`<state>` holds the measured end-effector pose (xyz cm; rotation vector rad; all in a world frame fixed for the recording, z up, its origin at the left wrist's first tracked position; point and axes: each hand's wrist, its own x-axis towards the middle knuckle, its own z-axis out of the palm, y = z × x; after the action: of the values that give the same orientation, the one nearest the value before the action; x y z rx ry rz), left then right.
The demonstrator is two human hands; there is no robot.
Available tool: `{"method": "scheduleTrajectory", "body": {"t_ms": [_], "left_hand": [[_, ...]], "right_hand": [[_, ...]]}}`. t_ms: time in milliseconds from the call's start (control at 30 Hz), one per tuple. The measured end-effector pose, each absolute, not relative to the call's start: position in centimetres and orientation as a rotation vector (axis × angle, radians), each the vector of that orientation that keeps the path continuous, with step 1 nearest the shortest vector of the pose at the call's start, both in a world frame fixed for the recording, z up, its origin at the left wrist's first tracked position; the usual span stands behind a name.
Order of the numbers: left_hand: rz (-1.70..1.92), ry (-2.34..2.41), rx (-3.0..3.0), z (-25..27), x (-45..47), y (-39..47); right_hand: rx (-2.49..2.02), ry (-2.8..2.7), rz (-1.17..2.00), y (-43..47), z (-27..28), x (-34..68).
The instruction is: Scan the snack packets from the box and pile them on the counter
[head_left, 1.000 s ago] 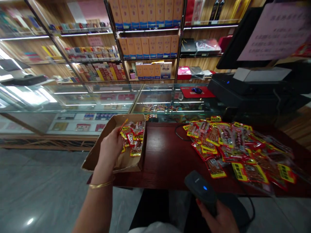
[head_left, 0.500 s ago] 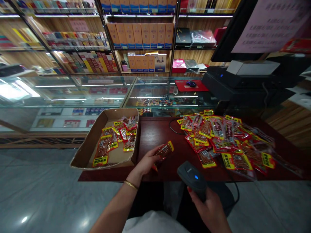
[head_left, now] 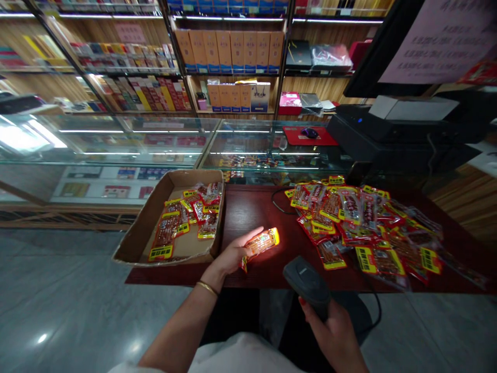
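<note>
A red and yellow snack packet (head_left: 262,242) rests in my left hand (head_left: 233,255), which holds it from below over the dark red table (head_left: 248,207). Bright light from the scanner falls across the packet's face. My right hand (head_left: 334,326) is wrapped round the handle of a black barcode scanner (head_left: 306,280), its head pointed toward the packet. Left of my left hand stands a shallow cardboard box (head_left: 135,243) with several similar packets (head_left: 166,233) inside. A large pile of the same packets (head_left: 353,217) lies on the table to the right.
Behind the table runs a glass display counter (head_left: 155,137), with a mouse (head_left: 309,133) on a red mat (head_left: 289,135). A monitor (head_left: 361,77) and black printer-like equipment (head_left: 404,134) stand at the right. Shelves of boxed goods (head_left: 233,52) line the back. The scanner's cable (head_left: 378,311) hangs at the lower right.
Light now shines on the packet, and the blue light on the scanner has gone out. My left thumb has lifted off the packet's face, leaving it more exposed.
</note>
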<state>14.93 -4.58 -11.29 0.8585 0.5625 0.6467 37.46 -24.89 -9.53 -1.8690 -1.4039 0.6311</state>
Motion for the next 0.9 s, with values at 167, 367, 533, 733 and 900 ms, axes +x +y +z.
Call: {"method": "scheduleTrajectory", "body": {"t_ms": [167,367,533,733,900], "left_hand": [[0.636,0.560,0.840,-11.6,14.9,-4.5],[0.655,0.610,0.699,-11.1,14.9,-4.5],[0.763,0.809,0.524,-10.9,16.5,-3.5],[0.732,0.623,0.543,-9.1,27.4,0.0],[0.618,0.518,0.660,-6.0,37.1,3.2]], "right_hand": [[-1.845,-1.399,0.635,-24.9,-9.6,37.5],[-1.860,-1.377,0.630,-24.9,-9.3,37.4],[-1.890,-1.322,0.634,-25.0,-8.5,37.5],[-1.880,-1.294,0.629,-25.3,-8.8,38.3],[-1.880,-1.219,0.596,-25.9,-9.3,38.7]]}}
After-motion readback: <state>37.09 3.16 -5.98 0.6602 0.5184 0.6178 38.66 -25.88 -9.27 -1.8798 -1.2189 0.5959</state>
